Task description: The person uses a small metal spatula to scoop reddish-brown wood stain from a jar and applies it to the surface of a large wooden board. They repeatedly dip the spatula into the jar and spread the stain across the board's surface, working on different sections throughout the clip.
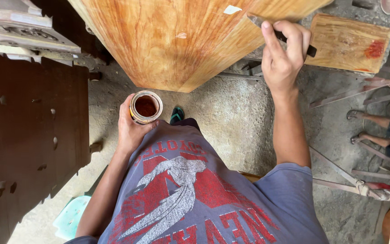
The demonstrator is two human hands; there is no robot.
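The right hand [281, 56] is raised to the edge of a big glossy wooden panel [177, 40], its fingers curled and pinched around the dark handle of a brush [280, 35] whose tip lies against the reddish-orange grain. The left hand [129, 129] sits low against the person's chest, fingers wrapped tight around a small open can [146, 107] with dark reddish-brown stain inside. The panel tilts above a rough concrete floor [231, 122], and one sandalled foot [176, 115] shows just under the can. Off to the right, a smaller wooden board [346, 43] with a red smear rests well apart from the panel, and another person's legs [378, 129] in sandals stretch out on the floor. A dark brown carved board [32, 131] with notches fills the left side, and a pale green plastic stool [71, 217] peeks out below it.
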